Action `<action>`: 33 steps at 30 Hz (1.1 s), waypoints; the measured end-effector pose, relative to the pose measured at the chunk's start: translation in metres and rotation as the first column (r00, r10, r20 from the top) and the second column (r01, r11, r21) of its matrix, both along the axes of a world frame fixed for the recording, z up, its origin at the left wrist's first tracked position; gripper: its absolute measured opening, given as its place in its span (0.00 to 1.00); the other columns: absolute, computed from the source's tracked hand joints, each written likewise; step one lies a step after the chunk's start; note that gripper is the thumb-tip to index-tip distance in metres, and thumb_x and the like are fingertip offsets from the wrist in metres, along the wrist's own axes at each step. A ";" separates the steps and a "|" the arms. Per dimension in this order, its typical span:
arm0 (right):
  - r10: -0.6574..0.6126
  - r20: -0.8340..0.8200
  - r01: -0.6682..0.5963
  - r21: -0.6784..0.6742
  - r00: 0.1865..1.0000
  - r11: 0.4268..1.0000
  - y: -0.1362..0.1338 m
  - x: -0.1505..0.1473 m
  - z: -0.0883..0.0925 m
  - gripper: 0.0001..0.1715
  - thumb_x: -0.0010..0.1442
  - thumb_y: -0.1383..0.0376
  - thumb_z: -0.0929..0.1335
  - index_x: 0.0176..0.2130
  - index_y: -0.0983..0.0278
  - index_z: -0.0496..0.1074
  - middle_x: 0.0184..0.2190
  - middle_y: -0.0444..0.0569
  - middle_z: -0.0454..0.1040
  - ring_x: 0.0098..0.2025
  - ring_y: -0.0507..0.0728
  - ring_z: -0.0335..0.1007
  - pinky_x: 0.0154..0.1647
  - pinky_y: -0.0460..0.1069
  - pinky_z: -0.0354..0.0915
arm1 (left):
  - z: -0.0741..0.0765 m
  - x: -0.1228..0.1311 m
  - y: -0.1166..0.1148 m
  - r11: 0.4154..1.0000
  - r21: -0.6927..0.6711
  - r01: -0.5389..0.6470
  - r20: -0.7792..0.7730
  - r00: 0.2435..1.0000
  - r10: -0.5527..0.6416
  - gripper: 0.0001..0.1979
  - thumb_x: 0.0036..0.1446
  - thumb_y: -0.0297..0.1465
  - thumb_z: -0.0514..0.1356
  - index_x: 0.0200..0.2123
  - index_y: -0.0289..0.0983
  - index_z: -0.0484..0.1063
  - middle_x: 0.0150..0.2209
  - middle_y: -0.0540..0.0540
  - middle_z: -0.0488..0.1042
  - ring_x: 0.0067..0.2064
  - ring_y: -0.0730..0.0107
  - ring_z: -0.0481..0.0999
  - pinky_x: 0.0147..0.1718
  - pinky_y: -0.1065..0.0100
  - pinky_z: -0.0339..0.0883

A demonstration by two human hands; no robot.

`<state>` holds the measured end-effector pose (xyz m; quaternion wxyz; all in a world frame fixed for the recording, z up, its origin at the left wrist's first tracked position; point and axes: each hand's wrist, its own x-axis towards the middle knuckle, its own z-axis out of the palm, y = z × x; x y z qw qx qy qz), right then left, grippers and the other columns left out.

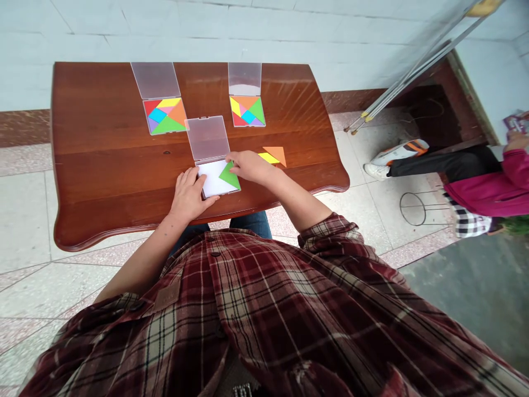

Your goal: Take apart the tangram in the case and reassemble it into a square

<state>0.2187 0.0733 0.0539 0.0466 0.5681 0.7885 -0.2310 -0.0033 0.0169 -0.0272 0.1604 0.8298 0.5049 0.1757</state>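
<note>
A tangram case [210, 179] lies near the table's front edge with its clear lid [208, 138] folded back. Inside, a large green triangle piece [231, 177] sits along the right side of the white base. My left hand [185, 193] grips the case at its front left corner, thumb along the front edge and fingers on the left side. The fingertips of my right hand [248, 165] are bent onto the upper corner of the green triangle. Just beyond my right hand lie a yellow parallelogram piece [269, 158] and an orange triangle piece [278, 154], partly covered by it.
Two open tangram cases filled with coloured pieces, a left one [165, 117] and a right one [247, 111], lie toward the back of the wooden table [103, 176]. Crutches [397, 82] lean at the right. A seated person [483, 182] and a wire stand [413, 208] are nearby.
</note>
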 end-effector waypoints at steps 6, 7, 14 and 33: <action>-0.107 -0.015 0.108 0.088 0.994 0.990 -0.011 0.019 0.001 0.21 0.64 0.70 0.65 0.56 0.69 0.72 0.48 0.56 0.78 0.49 0.61 0.73 0.49 0.52 0.63 | 0.003 -0.001 0.000 1.000 -0.006 0.005 -0.014 1.000 -0.005 0.30 0.56 0.47 0.63 0.57 0.36 0.67 0.67 0.31 0.60 0.68 0.38 0.58 0.67 0.40 0.49; -0.094 -0.017 0.095 0.092 0.995 0.991 -0.014 0.017 -0.002 0.22 0.64 0.69 0.65 0.57 0.69 0.71 0.50 0.57 0.77 0.50 0.62 0.72 0.50 0.52 0.63 | 0.003 -0.001 0.000 1.000 -0.007 0.004 -0.010 1.000 -0.004 0.30 0.56 0.47 0.62 0.57 0.37 0.66 0.67 0.32 0.60 0.68 0.38 0.57 0.67 0.40 0.49; 0.035 -0.001 -0.035 0.013 0.999 0.999 -0.028 -0.017 -0.024 0.29 0.64 0.64 0.67 0.63 0.66 0.65 0.58 0.60 0.71 0.52 0.62 0.72 0.47 0.50 0.64 | 0.001 -0.001 0.002 0.999 0.033 -0.001 -0.022 1.000 0.002 0.28 0.57 0.49 0.60 0.55 0.38 0.68 0.65 0.33 0.62 0.66 0.40 0.60 0.66 0.41 0.52; -0.673 -0.239 0.701 0.053 0.700 0.711 0.046 0.138 -0.052 0.18 0.44 0.75 0.77 0.30 0.63 0.67 0.32 0.48 0.68 0.48 0.63 0.70 0.57 0.61 0.64 | 0.007 0.000 0.001 1.000 0.021 -0.004 -0.019 1.000 0.004 0.27 0.56 0.46 0.63 0.55 0.38 0.68 0.64 0.33 0.62 0.65 0.39 0.60 0.65 0.40 0.53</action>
